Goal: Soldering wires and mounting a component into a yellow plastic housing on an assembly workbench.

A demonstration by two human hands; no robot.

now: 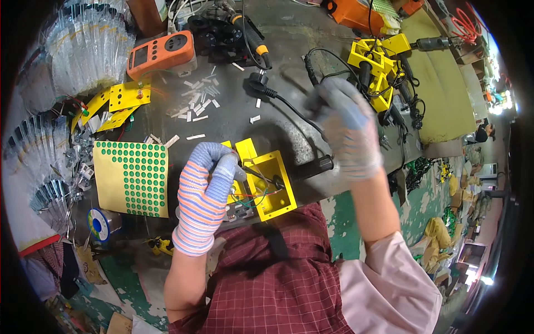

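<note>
My left hand (206, 186), in a striped knit glove, is closed in a pinch beside an open yellow box (285, 186) at the table's front edge. Its fingertips meet by yellow plate parts and a dark cable running into the box; what exactly they grip is hidden. Thin red and green wires (253, 196) trail out of the box toward that hand. Over the table to the right, my gloved right hand (347, 131) is smeared by motion, so its fingers are unclear. Below it lies a black cable with a plug (260, 84) and a black cylindrical part (317, 167).
A sheet of green round stickers (147, 175) and a solder spool (103, 224) lie left. Beyond are scattered white strips (197, 97), yellow plates (129, 96), an orange meter (161, 55) and an orange-collared tool (253, 42). Yellow boxes with cables (378, 64) stand at the far right.
</note>
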